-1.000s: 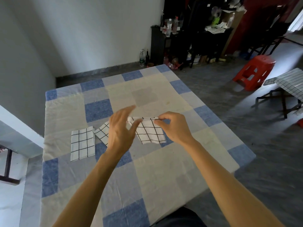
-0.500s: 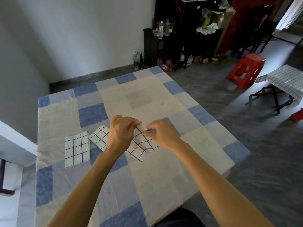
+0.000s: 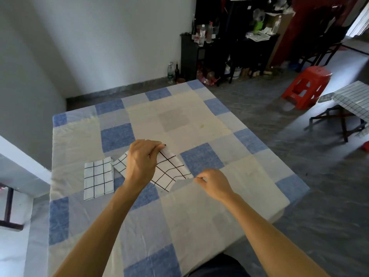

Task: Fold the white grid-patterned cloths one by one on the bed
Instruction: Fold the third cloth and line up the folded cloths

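Note:
A white grid-patterned cloth [image 3: 169, 170] lies partly lifted on the bed [image 3: 199, 206], near its middle. My left hand [image 3: 142, 160] pinches the cloth's far corner. My right hand [image 3: 212, 182] pinches its near right corner, close to the sheet. Left of my left hand a second grid cloth [image 3: 119, 163] lies flat, partly hidden by the hand. A folded grid cloth [image 3: 98, 177] rests further left, near the bed's left edge.
The bed carries a blue, grey and cream checked sheet. A wall runs along its left and far sides. On the floor to the right stand a red plastic stool [image 3: 308, 85] and a folding stand [image 3: 339, 124] draped with more grid cloth [image 3: 354, 99]. Dark shelves [image 3: 229, 47] fill the far corner.
My hands have spread apart. The right hand has drawn the cloth's corner toward me and to the right, while the left hand holds the far corner. The cloth has opened out between them.

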### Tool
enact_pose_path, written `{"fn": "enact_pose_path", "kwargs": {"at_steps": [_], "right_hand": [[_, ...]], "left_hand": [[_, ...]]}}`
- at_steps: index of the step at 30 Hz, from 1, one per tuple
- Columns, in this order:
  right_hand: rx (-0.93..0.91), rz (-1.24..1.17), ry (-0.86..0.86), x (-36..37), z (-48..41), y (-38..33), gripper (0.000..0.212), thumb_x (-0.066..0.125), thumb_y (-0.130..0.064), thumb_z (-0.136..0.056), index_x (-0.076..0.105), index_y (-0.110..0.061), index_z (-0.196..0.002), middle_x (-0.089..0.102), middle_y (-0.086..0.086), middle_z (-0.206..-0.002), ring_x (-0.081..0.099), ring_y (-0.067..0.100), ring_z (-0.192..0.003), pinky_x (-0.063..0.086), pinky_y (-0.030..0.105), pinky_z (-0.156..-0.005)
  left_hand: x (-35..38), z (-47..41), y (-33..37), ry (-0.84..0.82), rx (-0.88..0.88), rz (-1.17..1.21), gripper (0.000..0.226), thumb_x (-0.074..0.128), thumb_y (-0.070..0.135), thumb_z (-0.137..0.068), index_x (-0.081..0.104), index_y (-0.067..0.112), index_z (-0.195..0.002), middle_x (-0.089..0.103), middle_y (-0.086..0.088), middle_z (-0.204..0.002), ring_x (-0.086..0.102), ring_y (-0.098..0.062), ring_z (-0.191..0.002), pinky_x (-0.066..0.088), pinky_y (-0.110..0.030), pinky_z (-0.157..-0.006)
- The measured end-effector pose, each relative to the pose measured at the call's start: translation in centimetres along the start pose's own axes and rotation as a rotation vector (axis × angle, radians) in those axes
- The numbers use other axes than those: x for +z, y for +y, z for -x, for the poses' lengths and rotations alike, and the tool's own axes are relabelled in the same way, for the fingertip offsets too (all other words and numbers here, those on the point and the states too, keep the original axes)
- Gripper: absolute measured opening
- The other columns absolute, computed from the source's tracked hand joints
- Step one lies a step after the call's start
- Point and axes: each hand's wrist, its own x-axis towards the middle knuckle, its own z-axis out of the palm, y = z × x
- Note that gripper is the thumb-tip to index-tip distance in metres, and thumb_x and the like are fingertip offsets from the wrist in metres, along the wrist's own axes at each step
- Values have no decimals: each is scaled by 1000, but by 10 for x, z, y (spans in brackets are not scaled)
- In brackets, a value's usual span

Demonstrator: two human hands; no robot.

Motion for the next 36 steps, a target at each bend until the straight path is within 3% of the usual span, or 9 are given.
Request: {"fn": "enact_pose_path", "kwargs": {"at_steps": [4,7,11,16,22,26,29,33,36], "right_hand": [[47,-92,73,-8,3,-2,21,65,-34,-89,73,-15,-92,73,-4,-96,64,10,-91,47,26,-77],[-88,-224,115,-27,-5,-38,42,69,-43,-83,67,-16,-115,66,-8,-110,56,2,-102,40,17,-88],[-224,-217,69,-38,-22,-73,25,68,-39,-85,71,-14,-90,69,-3,-102,59,13,-100,46,32,-89],[-205,-318,73,-46,-18,-74,15,69,-26,-86,69,-13,-80,65,-6,-87,60,14,-93,45,27,-84],[-144,-305,91,-52,-16,-60,19,69,-23,-86,72,-4,-86,70,2,-95,58,8,-96,38,7,-79],[-174,-257,122,-52,-18,-57,24,69,-30,-87,71,-10,-101,69,-2,-100,60,10,-96,47,23,-86],[-278,-187,167,-57,-20,-58,26,69,-27,-87,68,-16,-110,65,-10,-103,55,1,-97,39,6,-86],[-398,8,227,-67,-36,-54,13,71,-23,-85,74,-13,-94,71,-2,-91,62,13,-86,49,27,-79],[-414,59,207,-73,-57,-49,15,71,-26,-84,74,-14,-92,71,-1,-90,63,17,-85,50,32,-78]], "left_hand": [[9,4,-10,-94,121,-59,13,63,14,-87,72,7,-81,71,-1,-75,61,-19,-64,47,-41,-75],[22,9,-9,-143,135,-81,17,60,18,-88,72,10,-80,70,1,-73,57,-19,-61,44,-40,-81],[27,10,1,-191,203,-91,12,63,10,-86,70,12,-77,68,1,-70,55,-21,-58,39,-32,-85],[12,8,-13,-188,255,-205,28,58,29,-91,67,11,-72,62,0,-61,50,-23,-53,39,-31,-70],[-2,20,-29,-170,178,-157,26,58,30,-88,73,10,-80,70,-2,-70,59,-22,-60,41,-30,-75],[3,18,-26,-173,162,-159,31,53,30,-90,73,9,-78,68,-2,-66,58,-23,-57,39,-29,-73],[10,14,-24,-179,197,-166,33,51,29,-93,72,9,-78,68,-3,-65,57,-24,-56,43,-33,-70],[17,9,-27,-188,190,-179,27,55,26,-91,72,9,-81,69,-3,-68,59,-23,-58,45,-35,-69],[22,4,-33,-190,130,-189,19,62,23,-87,72,8,-81,69,-3,-69,61,-23,-60,43,-32,-71]]}}
